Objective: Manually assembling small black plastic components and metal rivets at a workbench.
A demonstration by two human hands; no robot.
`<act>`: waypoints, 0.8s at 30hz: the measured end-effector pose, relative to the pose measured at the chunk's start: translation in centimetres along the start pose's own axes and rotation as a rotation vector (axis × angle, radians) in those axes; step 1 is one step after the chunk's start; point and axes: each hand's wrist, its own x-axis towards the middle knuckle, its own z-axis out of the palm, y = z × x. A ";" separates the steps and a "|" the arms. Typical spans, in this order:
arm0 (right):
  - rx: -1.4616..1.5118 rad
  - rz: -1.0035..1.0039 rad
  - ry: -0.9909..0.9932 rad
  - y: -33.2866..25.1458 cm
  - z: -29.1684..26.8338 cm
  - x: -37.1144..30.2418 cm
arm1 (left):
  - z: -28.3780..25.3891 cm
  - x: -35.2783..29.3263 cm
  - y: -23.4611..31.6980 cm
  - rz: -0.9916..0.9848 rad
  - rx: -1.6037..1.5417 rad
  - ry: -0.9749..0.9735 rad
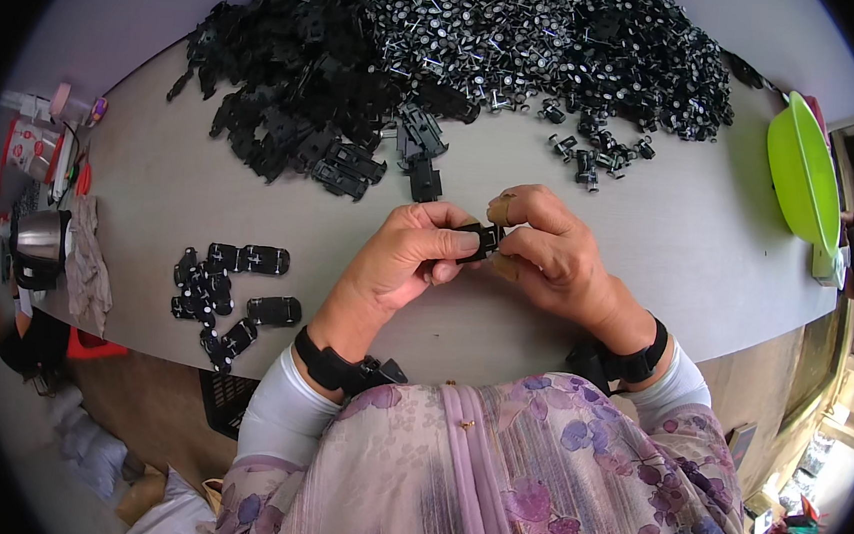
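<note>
Over the middle of the table, my left hand (403, 255) pinches a small black toy car chassis (481, 243) between thumb and fingers. My right hand (568, 263) is closed at the chassis's right end, with tan coverings on some fingertips. A thin silvery piece shows there, perhaps an axle; the fingers hide most of it. Just beyond my hands lie more black chassis parts (424, 181). Small wheel-and-axle sets (588, 164) are scattered to the far right of them.
Along the back sit a heap of black plastic parts (297, 76) and a large heap of wheel sets (475, 35). Several wheeled chassis (206, 290) lie at the left. A green basin (800, 176) stands at the right edge, a crumpled cloth (89, 261) at the left.
</note>
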 end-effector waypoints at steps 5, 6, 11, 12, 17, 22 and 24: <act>0.086 -0.015 0.023 -0.4 0.9 -0.7 | 0.2 -0.1 0.1 -0.019 -0.064 -0.087; 0.084 -0.012 0.021 -0.5 1.0 -0.7 | 0.2 -0.1 0.1 -0.020 -0.066 -0.089; 0.126 0.025 0.030 -0.5 0.7 -0.9 | 0.1 0.1 0.0 -0.035 -0.097 -0.117; 0.120 0.025 0.032 -0.7 0.8 -0.9 | 0.1 0.1 0.0 -0.037 -0.095 -0.123; 0.329 0.152 0.087 -0.6 -1.1 -0.1 | 1.8 -0.2 0.2 0.049 0.015 -0.063; -0.222 0.430 0.134 3.3 -6.2 -1.3 | 1.2 0.1 0.0 -0.032 0.116 -0.037; -0.462 0.425 0.081 4.4 -6.1 -1.9 | 1.3 0.3 -0.4 0.019 0.208 0.009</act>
